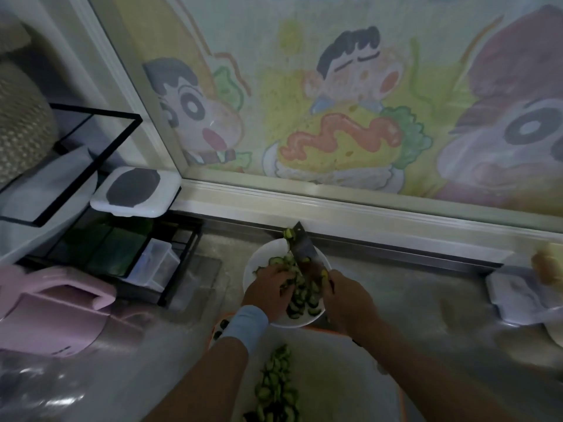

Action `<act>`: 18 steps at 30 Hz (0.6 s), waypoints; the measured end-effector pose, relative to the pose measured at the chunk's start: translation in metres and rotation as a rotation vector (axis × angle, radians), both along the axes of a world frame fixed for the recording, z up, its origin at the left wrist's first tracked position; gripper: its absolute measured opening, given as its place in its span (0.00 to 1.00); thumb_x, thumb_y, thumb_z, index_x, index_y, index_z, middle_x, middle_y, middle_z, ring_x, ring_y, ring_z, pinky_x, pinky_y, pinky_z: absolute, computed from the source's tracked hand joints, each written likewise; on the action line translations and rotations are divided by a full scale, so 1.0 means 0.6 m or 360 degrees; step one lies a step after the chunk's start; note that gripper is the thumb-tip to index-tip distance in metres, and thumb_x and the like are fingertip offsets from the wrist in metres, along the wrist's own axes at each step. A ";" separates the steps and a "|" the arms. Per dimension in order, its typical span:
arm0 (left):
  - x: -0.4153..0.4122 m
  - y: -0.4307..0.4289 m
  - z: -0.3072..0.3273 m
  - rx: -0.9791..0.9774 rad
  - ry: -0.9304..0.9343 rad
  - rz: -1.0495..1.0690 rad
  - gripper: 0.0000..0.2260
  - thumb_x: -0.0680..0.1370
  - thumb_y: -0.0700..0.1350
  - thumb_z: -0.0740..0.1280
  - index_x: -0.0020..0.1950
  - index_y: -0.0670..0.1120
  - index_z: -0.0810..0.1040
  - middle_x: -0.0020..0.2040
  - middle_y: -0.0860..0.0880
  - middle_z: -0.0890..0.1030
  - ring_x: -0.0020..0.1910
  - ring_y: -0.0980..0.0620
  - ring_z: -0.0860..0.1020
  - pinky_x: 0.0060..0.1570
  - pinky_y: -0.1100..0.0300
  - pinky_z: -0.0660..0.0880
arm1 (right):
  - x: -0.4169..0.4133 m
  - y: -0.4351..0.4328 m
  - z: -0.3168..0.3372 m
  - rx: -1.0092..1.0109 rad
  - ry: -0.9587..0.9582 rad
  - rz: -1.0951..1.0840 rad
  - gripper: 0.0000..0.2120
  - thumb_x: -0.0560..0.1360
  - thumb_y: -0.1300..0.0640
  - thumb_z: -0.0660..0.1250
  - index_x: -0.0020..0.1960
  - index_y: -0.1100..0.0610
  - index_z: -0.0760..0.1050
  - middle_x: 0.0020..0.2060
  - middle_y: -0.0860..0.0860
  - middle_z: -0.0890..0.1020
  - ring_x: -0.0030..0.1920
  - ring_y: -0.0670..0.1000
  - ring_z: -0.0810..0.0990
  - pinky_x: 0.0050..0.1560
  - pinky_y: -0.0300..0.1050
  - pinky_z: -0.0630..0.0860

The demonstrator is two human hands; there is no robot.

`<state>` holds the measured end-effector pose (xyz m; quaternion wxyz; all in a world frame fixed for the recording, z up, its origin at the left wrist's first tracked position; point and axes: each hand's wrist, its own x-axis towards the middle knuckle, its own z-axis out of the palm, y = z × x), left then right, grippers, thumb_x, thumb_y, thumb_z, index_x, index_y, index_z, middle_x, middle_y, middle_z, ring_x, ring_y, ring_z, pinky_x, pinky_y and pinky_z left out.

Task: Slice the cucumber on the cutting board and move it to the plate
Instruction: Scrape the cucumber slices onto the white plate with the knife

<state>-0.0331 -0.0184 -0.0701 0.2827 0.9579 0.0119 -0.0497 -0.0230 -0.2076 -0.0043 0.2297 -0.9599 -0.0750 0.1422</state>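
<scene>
A white plate (262, 254) stands on the counter beyond the cutting board (341, 370). Cucumber slices (303, 300) lie heaped in the plate. My right hand (344, 295) grips the handle of a cleaver (303, 245), whose blade is tilted over the plate with a few slices stuck near its tip. My left hand (268, 289) rests against the slices beside the blade, fingers bent over them. A row of sliced cucumber (275, 388) lies on the white board between my forearms. A few pieces (221, 328) sit at the board's left edge.
A black wire rack (91, 166) with a white lidded box (137, 190) stands at left, above a pink appliance (58, 312). A clear plastic tub (155, 266) sits in the rack. A white container (515, 296) is at the right edge. The cartoon-covered wall runs behind.
</scene>
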 end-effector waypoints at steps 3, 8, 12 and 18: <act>-0.001 0.010 0.006 -0.0049 -0.0272 0.0081 0.12 0.77 0.49 0.60 0.57 0.50 0.78 0.61 0.52 0.75 0.60 0.52 0.72 0.58 0.51 0.74 | 0.010 -0.007 -0.004 -0.0159 -0.0109 0.0070 0.14 0.82 0.49 0.50 0.52 0.54 0.71 0.40 0.52 0.80 0.37 0.52 0.74 0.36 0.42 0.66; 0.030 0.002 0.040 -0.0122 -0.0616 0.0105 0.20 0.78 0.39 0.61 0.71 0.46 0.68 0.71 0.49 0.66 0.69 0.56 0.63 0.68 0.64 0.61 | 0.016 -0.026 -0.004 -0.0205 -0.0188 0.0143 0.15 0.80 0.46 0.49 0.48 0.51 0.71 0.37 0.50 0.78 0.35 0.52 0.74 0.34 0.43 0.66; 0.031 -0.002 0.025 -0.0009 -0.0335 -0.0077 0.25 0.81 0.42 0.56 0.77 0.47 0.54 0.77 0.53 0.51 0.74 0.56 0.53 0.70 0.67 0.51 | 0.017 -0.026 -0.003 -0.0171 -0.0150 0.0078 0.12 0.80 0.48 0.49 0.42 0.49 0.66 0.33 0.48 0.73 0.35 0.53 0.74 0.34 0.43 0.65; 0.002 -0.013 0.030 -0.0028 -0.0377 0.0187 0.20 0.80 0.42 0.57 0.72 0.45 0.65 0.71 0.46 0.67 0.70 0.50 0.65 0.68 0.66 0.54 | 0.015 -0.015 -0.003 -0.0143 -0.0068 -0.0008 0.09 0.80 0.51 0.52 0.42 0.51 0.64 0.35 0.49 0.73 0.36 0.53 0.72 0.35 0.44 0.64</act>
